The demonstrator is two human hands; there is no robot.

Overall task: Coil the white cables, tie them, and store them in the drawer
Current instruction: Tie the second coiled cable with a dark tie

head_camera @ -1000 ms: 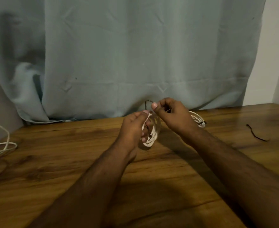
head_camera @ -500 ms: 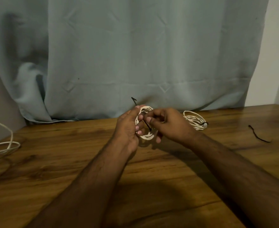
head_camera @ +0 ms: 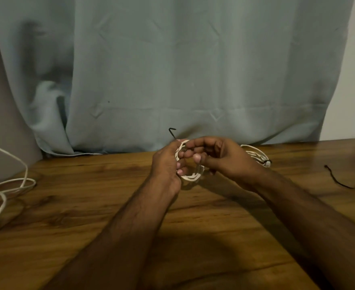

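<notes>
A small coil of white cable [head_camera: 191, 176] is held just above the wooden table [head_camera: 88, 206], in the middle of the view. My left hand [head_camera: 166, 164] grips the coil's left side. A thin black tie [head_camera: 171, 132] sticks up from the top of the coil. My right hand [head_camera: 220, 155] is at the coil's right side, its thumb and fingers curled in at the coil; whether they pinch the tie I cannot tell. A second white coil [head_camera: 256, 156], bound with a dark tie, lies on the table behind my right wrist.
A loose white cable [head_camera: 9, 185] sprawls over the table's left edge. A spare black tie [head_camera: 339, 178] lies on the table at the right. A grey-blue curtain [head_camera: 172, 70] hangs along the table's back edge. No drawer is in view.
My right hand came down from above the coil to its right side. The tie's free end now sticks up on the left instead of being held above.
</notes>
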